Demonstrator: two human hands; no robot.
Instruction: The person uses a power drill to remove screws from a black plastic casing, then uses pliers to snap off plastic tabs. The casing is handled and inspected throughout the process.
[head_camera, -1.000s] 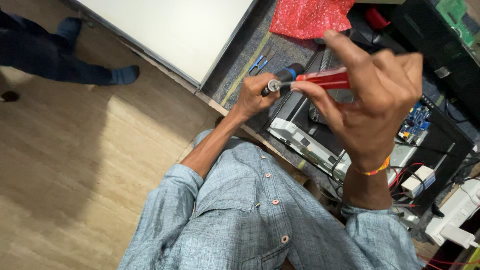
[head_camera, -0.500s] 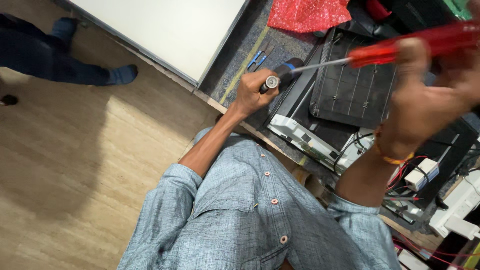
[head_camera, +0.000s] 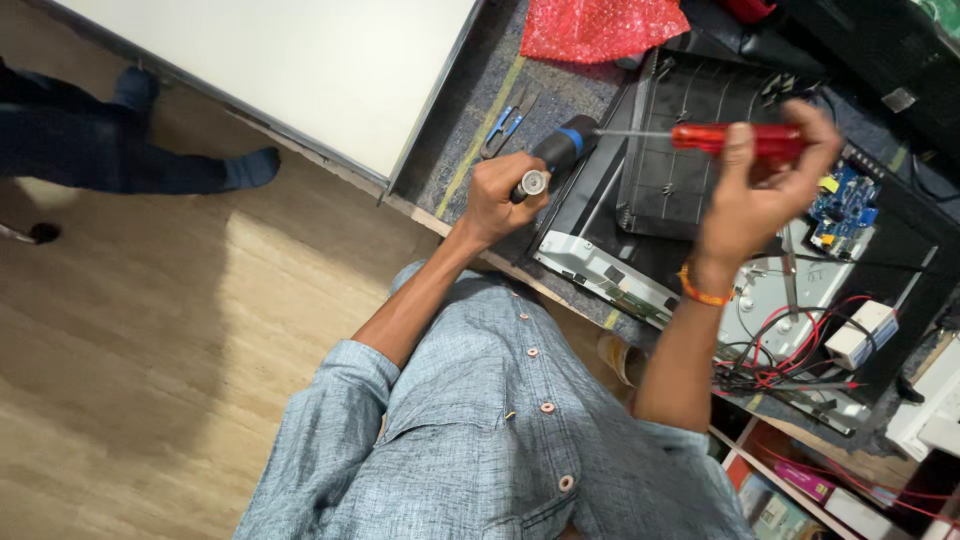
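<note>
My left hand (head_camera: 497, 198) is closed around a black tool with a blue band and a metal end cap (head_camera: 556, 152), held over the table's near edge. My right hand (head_camera: 762, 195) grips a red-handled screwdriver (head_camera: 738, 138) and holds it level. Its thin shaft points left, with the tip close to the front end of the black tool. Both hands hover above an opened black device panel (head_camera: 672, 190).
A blue circuit board (head_camera: 838, 208), red and black wires (head_camera: 790, 362) and a white box (head_camera: 866, 336) lie to the right. Blue-handled snips (head_camera: 506, 124), a red bag (head_camera: 600, 25) and a white board (head_camera: 300, 70) are further off. Another person's legs (head_camera: 130, 155) stand on the wooden floor.
My right hand drew away from the left hand, swung up to the right, then came down, so the screwdriver now lies level. My left hand kept its grip and barely moved.
</note>
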